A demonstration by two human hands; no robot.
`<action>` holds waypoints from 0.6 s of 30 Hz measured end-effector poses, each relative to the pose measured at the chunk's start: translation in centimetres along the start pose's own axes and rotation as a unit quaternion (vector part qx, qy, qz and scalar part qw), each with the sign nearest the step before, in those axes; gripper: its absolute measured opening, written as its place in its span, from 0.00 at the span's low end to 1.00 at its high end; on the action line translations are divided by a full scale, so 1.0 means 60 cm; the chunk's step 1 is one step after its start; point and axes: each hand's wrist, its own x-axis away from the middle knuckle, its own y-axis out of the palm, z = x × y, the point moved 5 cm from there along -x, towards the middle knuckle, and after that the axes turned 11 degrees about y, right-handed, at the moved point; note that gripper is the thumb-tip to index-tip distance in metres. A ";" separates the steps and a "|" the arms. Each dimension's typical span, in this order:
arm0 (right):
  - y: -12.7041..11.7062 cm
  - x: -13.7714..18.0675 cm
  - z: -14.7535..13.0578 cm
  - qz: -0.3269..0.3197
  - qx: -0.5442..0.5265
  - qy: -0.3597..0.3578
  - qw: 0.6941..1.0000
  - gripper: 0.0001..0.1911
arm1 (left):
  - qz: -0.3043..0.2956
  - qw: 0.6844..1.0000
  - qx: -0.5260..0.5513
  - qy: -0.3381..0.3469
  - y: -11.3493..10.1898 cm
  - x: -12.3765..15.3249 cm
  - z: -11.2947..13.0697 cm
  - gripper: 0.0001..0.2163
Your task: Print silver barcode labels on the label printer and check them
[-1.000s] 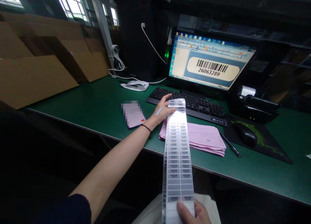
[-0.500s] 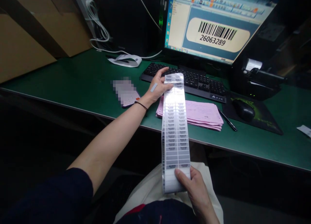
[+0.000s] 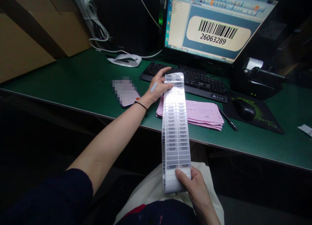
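A long looped strip of barcode labels (image 3: 175, 130) stretches between my two hands, over the desk edge and my lap. My left hand (image 3: 158, 85) grips its far end, thumb on top, in front of the keyboard (image 3: 195, 80). At the near end my right hand (image 3: 195, 186) is closed on the strip, its thumb pressing on the face. Two columns of small printed barcodes run along it, with some blank labels toward the near end. A bright glare hides part of the print. A small label is stuck to the back of my left hand.
Pink paper slips (image 3: 204, 114) lie under the strip, with a pen (image 3: 228, 119) beside them. A phone (image 3: 128, 93) is to the left. Behind are a monitor (image 3: 216, 30) showing a barcode, a mouse (image 3: 244, 109), a dark printer (image 3: 258, 80) and a cardboard box (image 3: 21, 46).
Both hands keep their hold on the label strip, and their pose looks almost the same. The view has shifted very slightly.
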 end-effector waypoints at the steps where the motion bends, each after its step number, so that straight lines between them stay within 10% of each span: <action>1: 0.000 0.000 0.000 -0.001 0.000 -0.002 1.000 0.24 | 0.000 1.000 -0.001 0.001 0.000 0.000 0.000 0.35; 18: -0.002 0.000 0.002 0.012 -0.003 -0.002 1.000 0.25 | 0.005 1.000 -0.004 -0.010 -0.003 0.000 -0.003 0.35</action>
